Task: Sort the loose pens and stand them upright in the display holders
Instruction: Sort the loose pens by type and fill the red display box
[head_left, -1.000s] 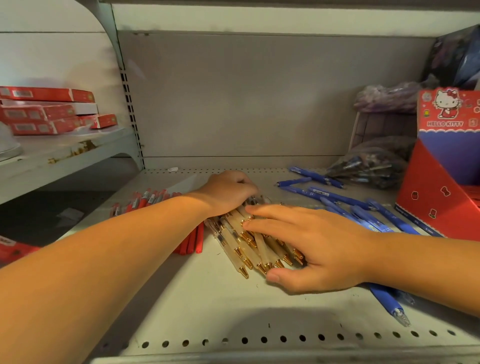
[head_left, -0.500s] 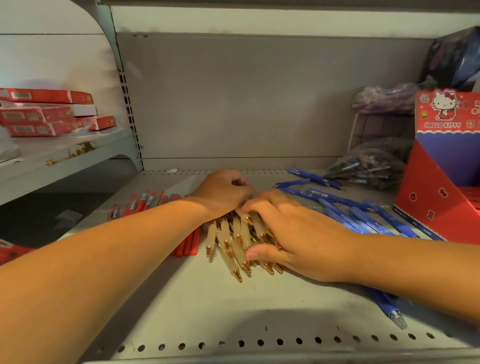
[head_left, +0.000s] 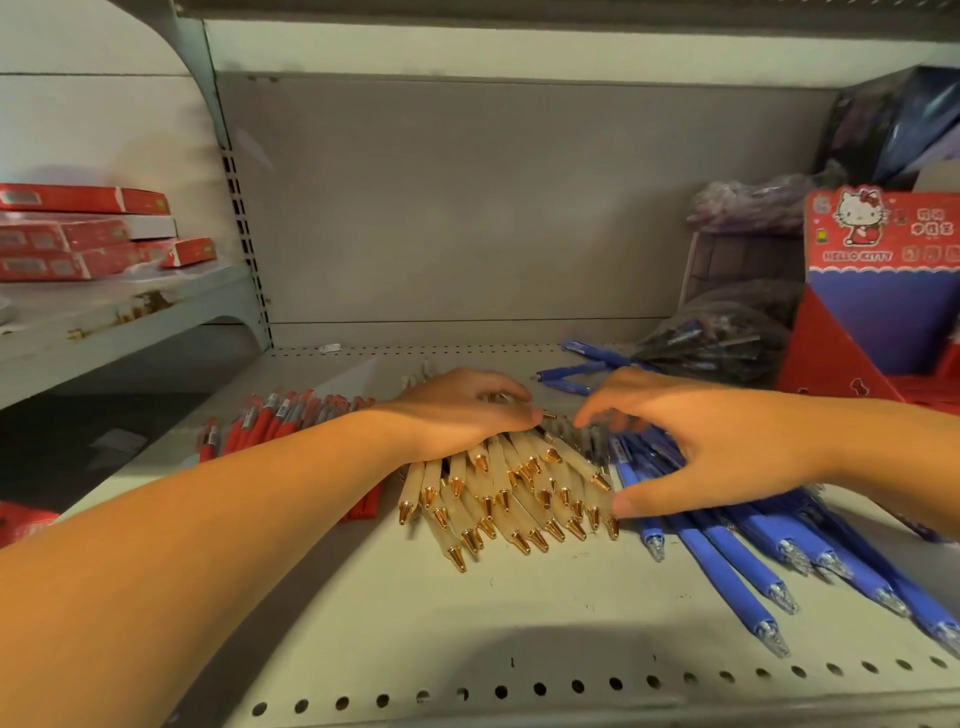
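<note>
I see the cream pens with gold tips (head_left: 511, 499) heaped flat on the grey metal shelf (head_left: 519, 623), tips fanned toward the camera; I take this heap as my landmark. My left hand (head_left: 457, 410) lies palm down on the far end of the heap, fingers curled over the barrels, its grip closed loosely on them. My right hand (head_left: 711, 457) sits at the heap's right edge with a wide grip: the thumb tip touches the nearest cream pens, the fingers spread above the heap's far right corner, holding nothing. Left of the heap, partly under my left forearm, lie the red pens (head_left: 275, 421). Right of it the blue pens (head_left: 737, 551) sprawl flat, some under my right hand. Farther right of the heap stands a red Hello Kitty display holder (head_left: 878, 291), with a dark plastic bag of pens (head_left: 722, 332) just beside it.
</note>
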